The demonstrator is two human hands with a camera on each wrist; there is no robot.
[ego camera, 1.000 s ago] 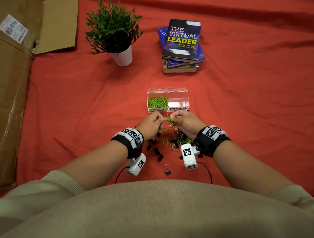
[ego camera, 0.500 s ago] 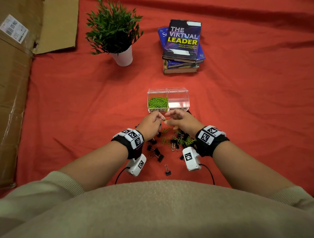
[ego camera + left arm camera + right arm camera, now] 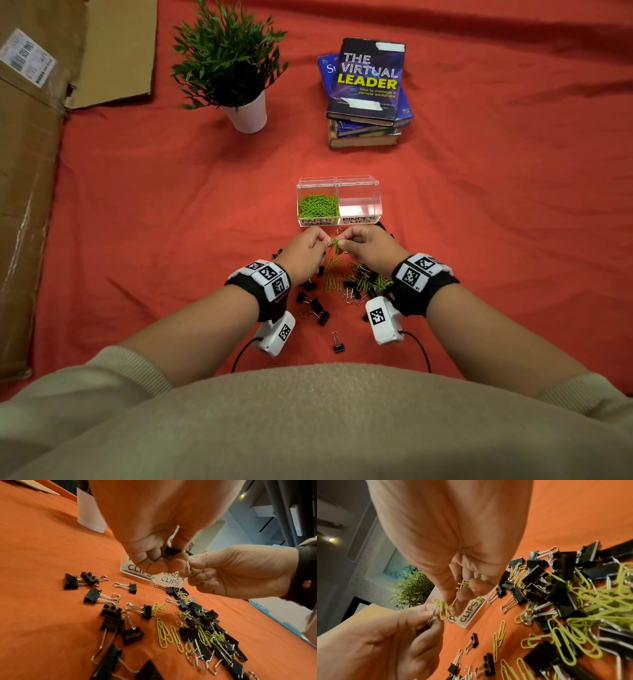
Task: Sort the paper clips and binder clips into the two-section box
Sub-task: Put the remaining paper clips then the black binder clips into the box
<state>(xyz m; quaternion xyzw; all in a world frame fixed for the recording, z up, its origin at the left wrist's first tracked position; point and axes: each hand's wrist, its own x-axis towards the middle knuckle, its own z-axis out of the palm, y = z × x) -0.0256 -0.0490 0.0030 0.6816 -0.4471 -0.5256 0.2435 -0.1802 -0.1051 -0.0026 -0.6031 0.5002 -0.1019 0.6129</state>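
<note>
- A second ago the right hand holds a green bunch low over the pile; now both hands meet higher, just in front of the box, and a binder clip shows in the left hand.
- I judge this to mean that a binder clip came up hooked into the paper clips, and the hands are pulling the two kinds apart before either is dropped in.
- Left fingers are curled tight: thumb and fingertips pinch the binder clip's black body, and its wire handle runs through the green loops.
- Right fingers are also curled together, pinching the small green bunch; more green wire shows inside the palm.
- The two hands touch at the fingertips, joined by the tangle.
- The box stands on the red cloth, well in from its edges; the section marked paper clips holds a green heap, while the one marked binder clips looks empty.
- The mixed pile lies on the cloth between the wrists, with loose black clips towards the left wrist, so most sorting remains.
</note>
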